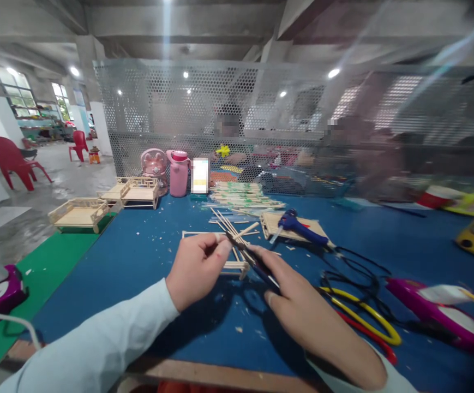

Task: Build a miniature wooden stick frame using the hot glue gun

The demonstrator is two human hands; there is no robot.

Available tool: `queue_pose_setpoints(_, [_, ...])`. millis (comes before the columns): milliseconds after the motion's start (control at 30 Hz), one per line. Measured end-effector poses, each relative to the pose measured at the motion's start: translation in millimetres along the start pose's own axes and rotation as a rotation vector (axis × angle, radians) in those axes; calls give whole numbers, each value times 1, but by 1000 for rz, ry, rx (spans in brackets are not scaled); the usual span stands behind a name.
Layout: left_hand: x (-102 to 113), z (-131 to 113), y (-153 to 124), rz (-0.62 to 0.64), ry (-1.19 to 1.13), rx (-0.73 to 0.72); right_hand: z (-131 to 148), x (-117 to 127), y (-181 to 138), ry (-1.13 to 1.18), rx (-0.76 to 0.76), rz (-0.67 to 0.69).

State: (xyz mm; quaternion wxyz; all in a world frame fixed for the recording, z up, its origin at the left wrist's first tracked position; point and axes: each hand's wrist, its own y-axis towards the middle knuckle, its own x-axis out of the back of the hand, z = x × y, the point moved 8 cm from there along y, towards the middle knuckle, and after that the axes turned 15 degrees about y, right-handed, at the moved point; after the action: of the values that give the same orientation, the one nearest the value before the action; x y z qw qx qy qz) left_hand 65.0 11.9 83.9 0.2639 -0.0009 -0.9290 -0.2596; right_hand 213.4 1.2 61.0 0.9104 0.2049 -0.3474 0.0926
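My left hand (199, 267) is closed, thumb and forefinger pinching a thin wooden stick (246, 230) that points up and to the right. My right hand (292, 292) grips a dark hand cutter (261, 266), its narrow tip close to my left fingertips. Whether its blades touch the stick cannot be made out. Below and behind both hands lies a small light-wood frame (237, 266), partly covered by my left hand. Several loose thin sticks (222, 219) lie crossed just beyond my fingers.
A blue glue gun (304, 229) rests on a wooden panel (269, 226). Black cables (355, 267) and a yellow handle-like loop (384, 322) lie right. Bundled sticks (240, 195), a pink bottle (178, 174) and small wooden furniture models (79, 213) stand farther back. Behind a perforated screen (159, 103) sits another person.
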Motion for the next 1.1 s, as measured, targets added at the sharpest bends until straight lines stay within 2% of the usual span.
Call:
queue_pose_setpoints(167, [-4,5,1,46,-32,30,-2,-2,4,19,18,-11])
queue_pose_setpoints(367, [-12,0,-2,158,-111,38,-8,1,5,34,-8,-2])
queue_pose_setpoints(567, [-8,5,-4,100,38,115,-6,0,1,-27,38,12])
queue_pose_setpoints(700, [-9,10,-4,131,28,156,-6,1,-1,-71,45,-9])
queue_pose_setpoints(867, [-11,5,-4,143,100,43,-5,-3,0,-97,119,-12])
queue_pose_setpoints(967, [-13,8,-5,146,166,76,-4,-7,0,-162,181,-28])
queue_pose_setpoints(1100, [-16,14,-7,173,149,182,6,-6,0,-379,217,-136])
